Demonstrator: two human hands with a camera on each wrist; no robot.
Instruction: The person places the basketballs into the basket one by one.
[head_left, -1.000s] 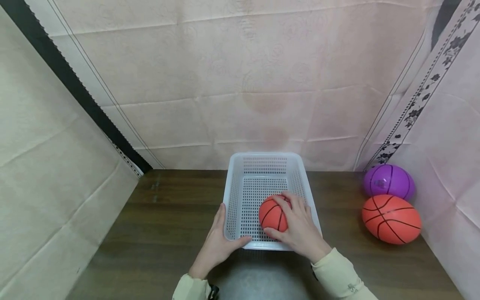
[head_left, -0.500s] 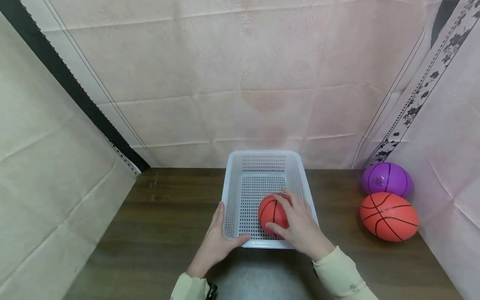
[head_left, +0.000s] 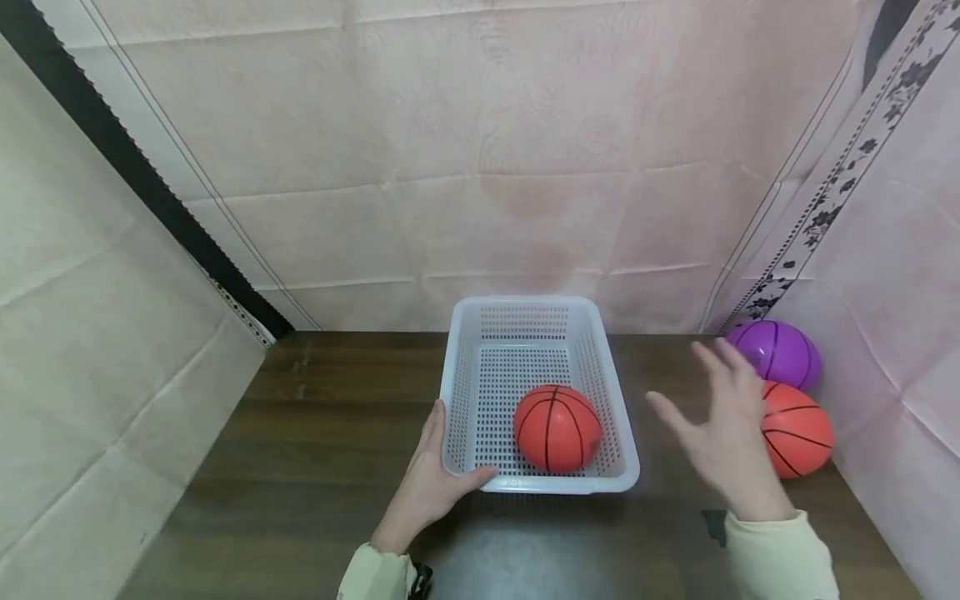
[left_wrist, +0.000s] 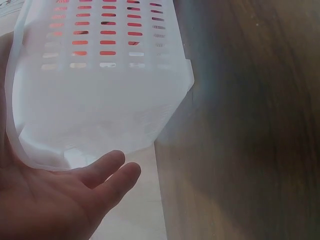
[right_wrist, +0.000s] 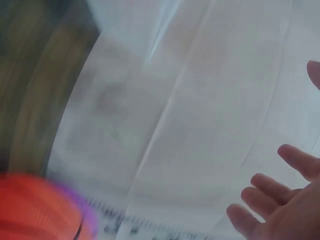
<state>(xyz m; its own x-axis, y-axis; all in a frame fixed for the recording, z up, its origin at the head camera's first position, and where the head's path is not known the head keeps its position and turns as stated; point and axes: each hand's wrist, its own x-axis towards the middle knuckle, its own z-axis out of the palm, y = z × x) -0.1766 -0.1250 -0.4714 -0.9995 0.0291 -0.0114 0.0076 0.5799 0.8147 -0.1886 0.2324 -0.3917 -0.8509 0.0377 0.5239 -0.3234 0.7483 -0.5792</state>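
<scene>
A white perforated plastic basket [head_left: 491,367] stands on the wooden table, with an orange toy basketball [head_left: 557,428] lying in its near right part. My left hand [head_left: 429,492] rests against the near left corner of the basket, thumb along the front rim and fingers along the left side. In the left wrist view, two straight fingertips [left_wrist: 127,175] show by the basket's wall [left_wrist: 100,95]. My right hand [head_left: 729,433] is in the air with fingers spread, holding nothing. It partly hides a second orange basketball [head_left: 798,429] and a purple ball [head_left: 780,354].
The dark wooden table [head_left: 315,467] reaches back to a pale cloth backdrop [head_left: 450,167]. Cloth walls [head_left: 885,333] close in the right and left sides. The purple ball and second orange ball are close to the right wall.
My right hand has let go of the orange ball in the basket and moved right, to the other balls. My left hand stays at the basket's corner.
</scene>
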